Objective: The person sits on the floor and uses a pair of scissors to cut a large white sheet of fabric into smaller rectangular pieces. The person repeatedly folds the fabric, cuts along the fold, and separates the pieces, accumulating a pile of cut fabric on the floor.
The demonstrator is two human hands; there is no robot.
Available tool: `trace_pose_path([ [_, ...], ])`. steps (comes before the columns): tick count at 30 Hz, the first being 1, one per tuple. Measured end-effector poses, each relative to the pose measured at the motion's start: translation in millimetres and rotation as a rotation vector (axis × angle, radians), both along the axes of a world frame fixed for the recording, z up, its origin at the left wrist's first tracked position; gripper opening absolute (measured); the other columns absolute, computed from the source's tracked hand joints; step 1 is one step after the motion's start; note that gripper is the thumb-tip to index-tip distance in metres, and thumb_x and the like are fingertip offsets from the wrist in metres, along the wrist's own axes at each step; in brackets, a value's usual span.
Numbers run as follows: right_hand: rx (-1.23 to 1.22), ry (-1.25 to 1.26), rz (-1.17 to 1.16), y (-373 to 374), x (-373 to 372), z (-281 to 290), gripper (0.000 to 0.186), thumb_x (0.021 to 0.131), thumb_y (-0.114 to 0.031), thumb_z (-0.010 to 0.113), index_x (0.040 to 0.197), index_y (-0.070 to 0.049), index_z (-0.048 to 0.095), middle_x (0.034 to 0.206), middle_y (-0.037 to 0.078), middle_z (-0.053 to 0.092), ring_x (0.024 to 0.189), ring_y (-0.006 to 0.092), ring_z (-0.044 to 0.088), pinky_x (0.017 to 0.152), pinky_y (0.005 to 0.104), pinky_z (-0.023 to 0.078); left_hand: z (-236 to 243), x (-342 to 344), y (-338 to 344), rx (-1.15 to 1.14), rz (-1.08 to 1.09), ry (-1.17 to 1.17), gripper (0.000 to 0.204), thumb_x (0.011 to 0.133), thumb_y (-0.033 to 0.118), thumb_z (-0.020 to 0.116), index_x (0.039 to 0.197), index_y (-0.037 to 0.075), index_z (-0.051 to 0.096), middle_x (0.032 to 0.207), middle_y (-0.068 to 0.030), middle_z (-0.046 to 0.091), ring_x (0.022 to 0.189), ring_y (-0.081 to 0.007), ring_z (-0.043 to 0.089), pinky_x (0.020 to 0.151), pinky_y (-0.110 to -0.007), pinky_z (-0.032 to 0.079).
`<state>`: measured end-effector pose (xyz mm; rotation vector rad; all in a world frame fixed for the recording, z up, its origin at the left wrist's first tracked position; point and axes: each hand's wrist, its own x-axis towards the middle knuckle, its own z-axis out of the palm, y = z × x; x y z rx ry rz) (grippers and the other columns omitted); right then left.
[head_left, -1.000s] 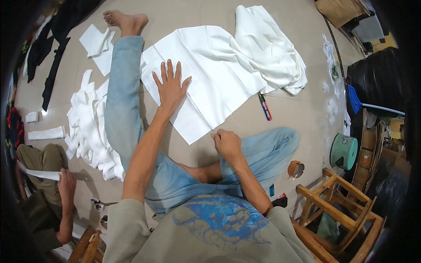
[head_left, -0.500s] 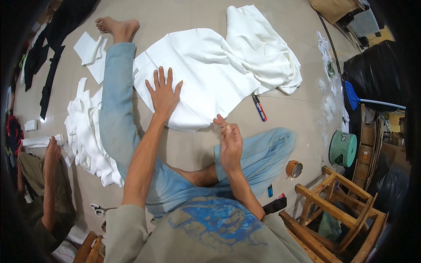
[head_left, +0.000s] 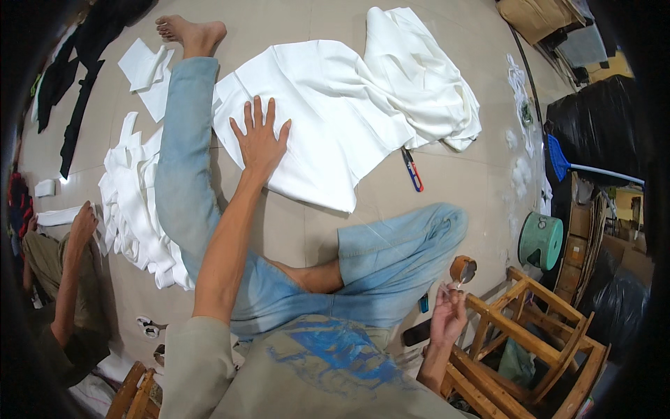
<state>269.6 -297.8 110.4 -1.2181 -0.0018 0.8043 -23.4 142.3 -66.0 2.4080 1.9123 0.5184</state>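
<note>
My left hand (head_left: 262, 146) lies flat with fingers spread on a large white cloth (head_left: 314, 105) on the tiled floor. The cloth's far right part is bunched in folds, and its near corner points toward me. Low on the right, my right hand (head_left: 449, 314) is closed in a pinch beside a round brown container (head_left: 463, 269). A fine pale thread seems to run from near the cloth's corner over my bent knee to those fingertips, where a whitish wisp shows. The small cutter (head_left: 412, 170) with red and blue handle lies by the cloth's right edge.
White cloth strips (head_left: 136, 202) are heaped left of my outstretched leg. A wooden stool (head_left: 537, 335) and a green round stool (head_left: 541, 241) stand right, near a blue-headed pole (head_left: 600, 167). Another person's hand (head_left: 84, 223) holds a white strip at far left.
My right hand has moved from the cloth's near edge down and right to the brown container. The cloth's near corner now lies free; my left hand stays on the cloth.
</note>
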Motion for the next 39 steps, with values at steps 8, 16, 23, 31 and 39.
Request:
trace_pose_path([
  [8, -0.374, -0.733, 0.648, 136.4, -54.0, -41.2, 0.039, 0.097, -0.034, 0.072, 0.114, -0.001, 0.060, 0.087, 0.009, 0.064, 0.084, 0.0275, 0.065, 0.078, 0.0440, 0.054, 11.4, -5.4, -13.0, -0.065, 0.004, -0.093, 0.076, 0.104, 0.051, 0.053, 0.162, 0.004, 0.036, 0.170, -0.0263, 0.022, 0.158, -0.0461, 0.011, 0.122, -0.072, 0.002],
  [16, -0.689, -1.279, 1.350, 209.0, -108.0, -103.3, 0.029, 0.097, -0.027, 0.072, 0.100, 0.002, 0.068, 0.078, 0.017, 0.066, 0.072, 0.0311, 0.065, 0.067, 0.0394, 0.052, 16.7, 2.0, -67.1, -0.187, -0.028, -0.087, 0.078, 0.106, 0.051, 0.051, 0.162, 0.001, 0.032, 0.170, -0.0288, 0.018, 0.158, -0.0481, 0.008, 0.122, -0.072, 0.001],
  [23, -0.107, -0.623, 0.496, 201.0, -124.4, -73.1, 0.039, 0.107, -0.031, 0.057, 0.084, -0.001, 0.065, 0.082, 0.007, 0.067, 0.075, 0.0224, 0.064, 0.078, 0.0388, 0.055, 4.3, 4.3, -57.6, -0.147, 0.027, -0.102, 0.078, 0.106, 0.053, 0.050, 0.163, 0.003, 0.033, 0.171, -0.0267, 0.017, 0.159, -0.0445, 0.008, 0.122, -0.072, -0.001],
  [31, 0.052, 0.125, 0.392, 262.5, -134.2, -57.0, 0.040, 0.111, -0.042, 0.053, 0.085, -0.011, 0.053, 0.065, -0.002, 0.042, 0.060, 0.0083, 0.045, 0.076, 0.0311, 0.054, 20.8, 15.6, -3.1, -0.047, 0.024, -0.120, 0.085, 0.100, 0.068, 0.048, 0.161, 0.009, 0.040, 0.171, -0.0257, 0.019, 0.158, -0.0497, 0.006, 0.119, -0.076, -0.003],
  [39, -0.087, -0.010, 0.380, 194.1, -104.7, -43.4, 0.033, 0.110, -0.029, 0.058, 0.083, -0.013, 0.048, 0.066, -0.004, 0.036, 0.058, 0.0078, 0.034, 0.063, 0.0294, 0.041, -2.9, 4.4, 52.0, -0.014, 0.140, -0.049, 0.085, 0.094, 0.072, 0.053, 0.161, 0.019, 0.043, 0.170, -0.0254, 0.022, 0.157, -0.0517, 0.008, 0.117, -0.080, 0.002],
])
